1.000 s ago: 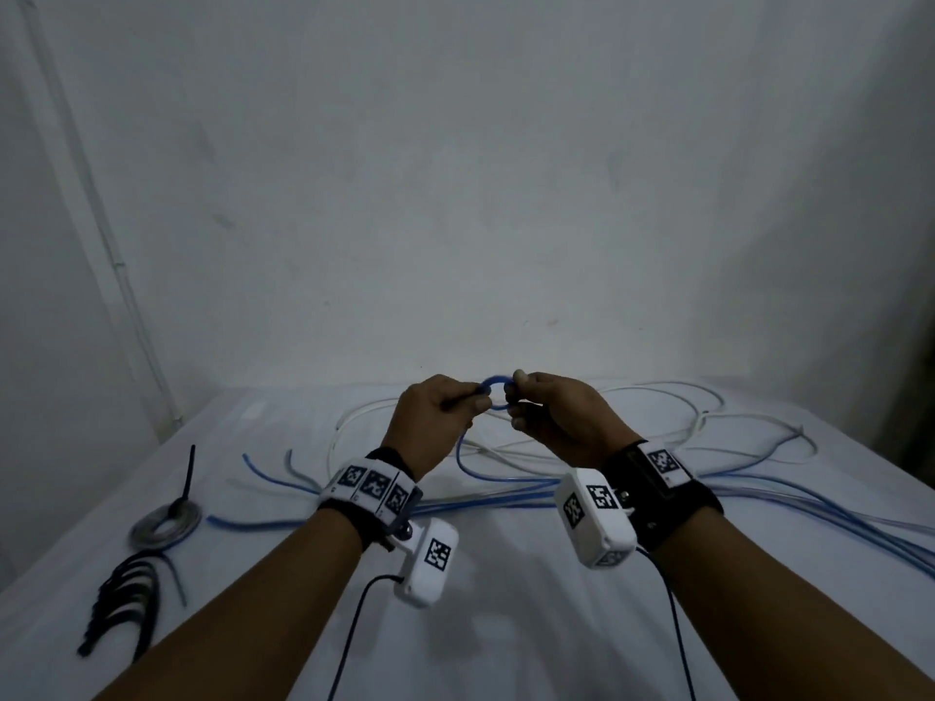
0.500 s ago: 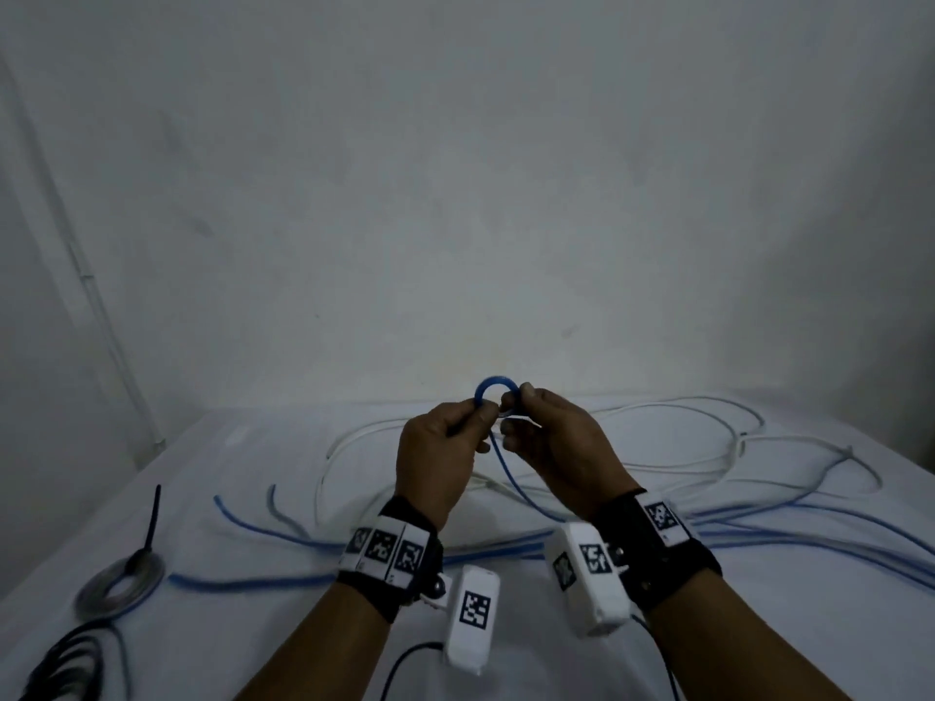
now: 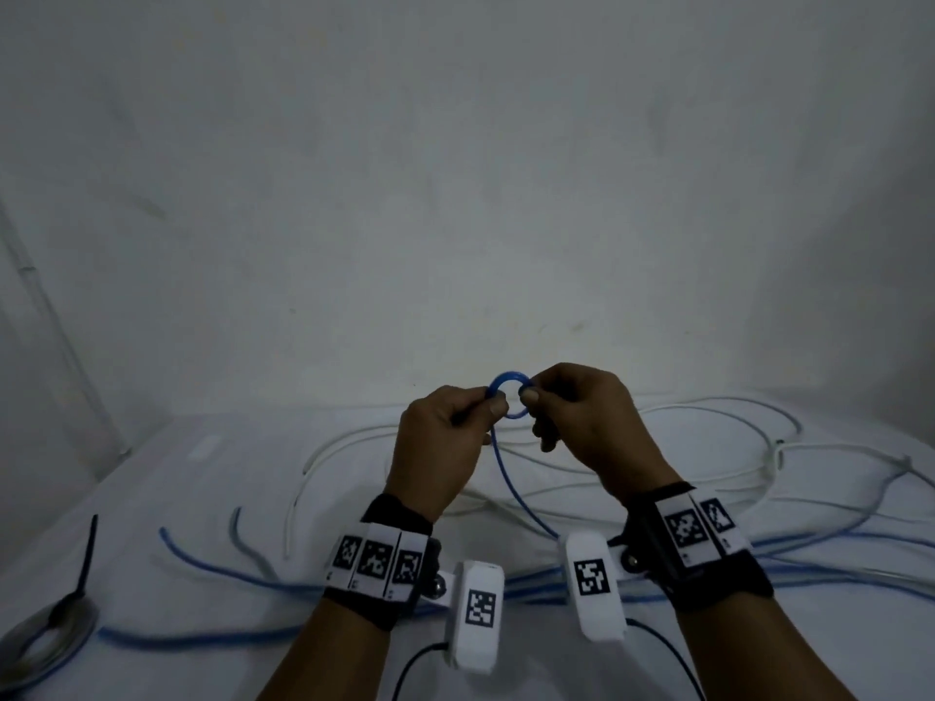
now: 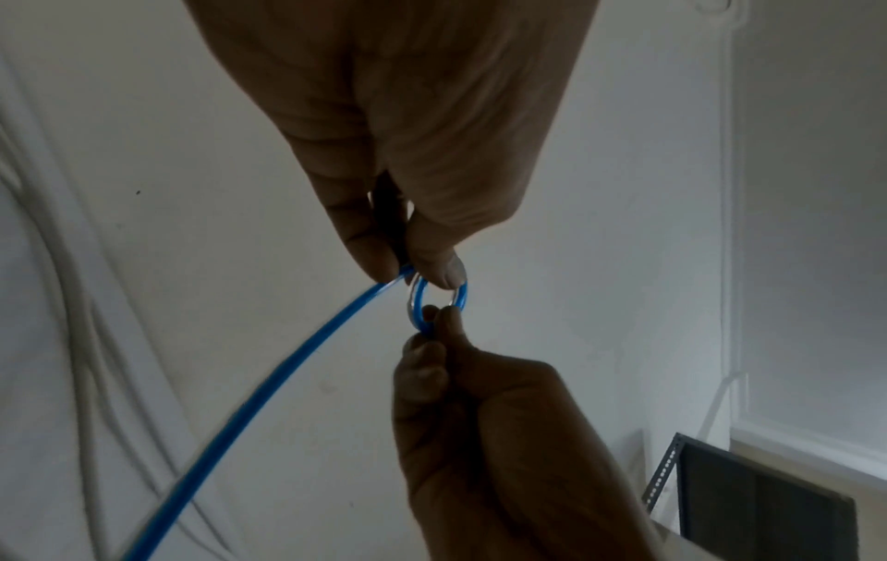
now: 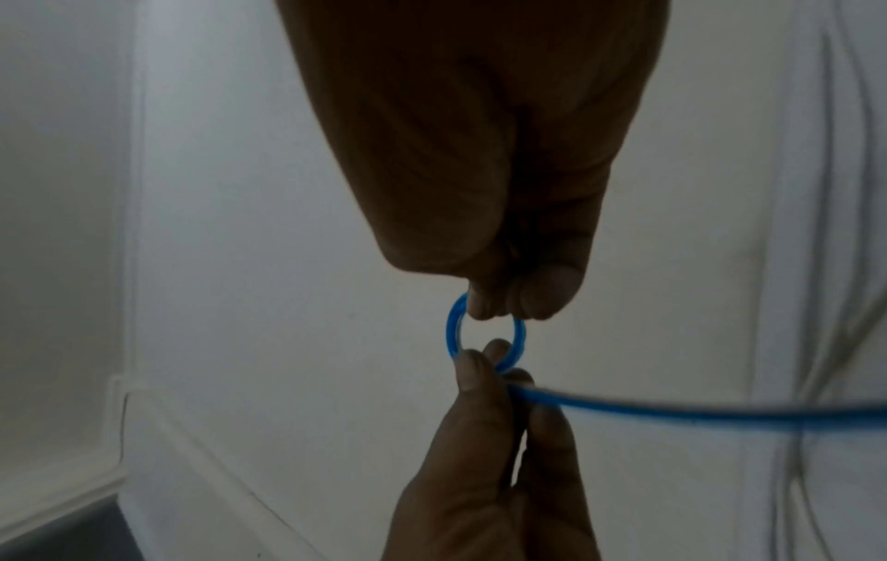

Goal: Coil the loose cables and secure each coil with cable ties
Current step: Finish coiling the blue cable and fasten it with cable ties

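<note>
Two hands pinch a small loop of the blue cable (image 3: 510,400) above the white table (image 3: 212,498): left hand (image 3: 441,450) on its left side, right hand (image 3: 589,422) on its right. The loop now looks rounder and fuller than half a second ago, its tail trailing down to the table.

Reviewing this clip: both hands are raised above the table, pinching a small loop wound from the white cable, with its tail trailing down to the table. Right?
Not quite: the small loop is wound from the blue cable, as the head view shows. The left hand and right hand do pinch it on opposite sides, and the white cables lie on the table.
</note>
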